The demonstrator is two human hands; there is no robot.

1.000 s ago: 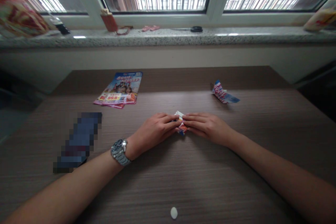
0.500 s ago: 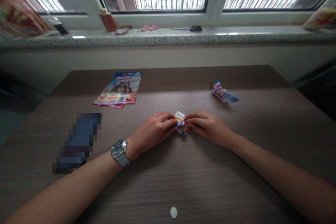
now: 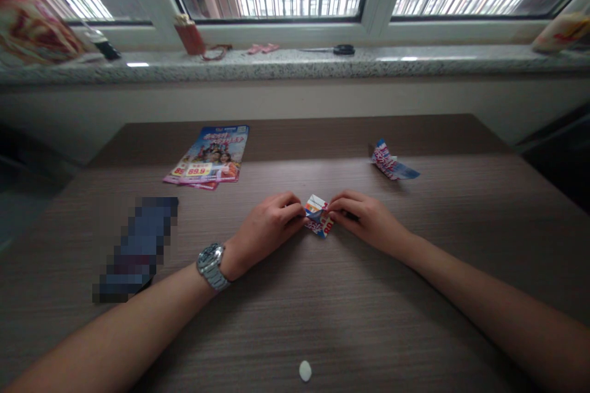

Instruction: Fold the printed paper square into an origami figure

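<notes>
A small square of folded printed paper (image 3: 318,216), white, blue, red and orange, lies at the middle of the table. Its left corner is pinched between the thumb and fingers of my left hand (image 3: 275,221), which wears a metal watch (image 3: 212,265) at the wrist. On the opposite corner, the fingertips of my right hand (image 3: 364,218) are closed. A crease or flap runs across the paper between the two hands. Farther back on the right stands a folded paper piece (image 3: 391,163) with similar print, its pointed end toward the right.
Printed flyers (image 3: 212,156) are stacked at the back left. A pixelated dark device (image 3: 138,249) rests beside my left forearm. Near the front edge of view is a white oval pebble-like object (image 3: 305,371). Scissors (image 3: 341,50) and a red box (image 3: 190,37) sit on the windowsill (image 3: 286,69).
Both hands have drawn slightly apart at the paper's corners. A bluish flap now stands up across its middle. Everything else stays put.
</notes>
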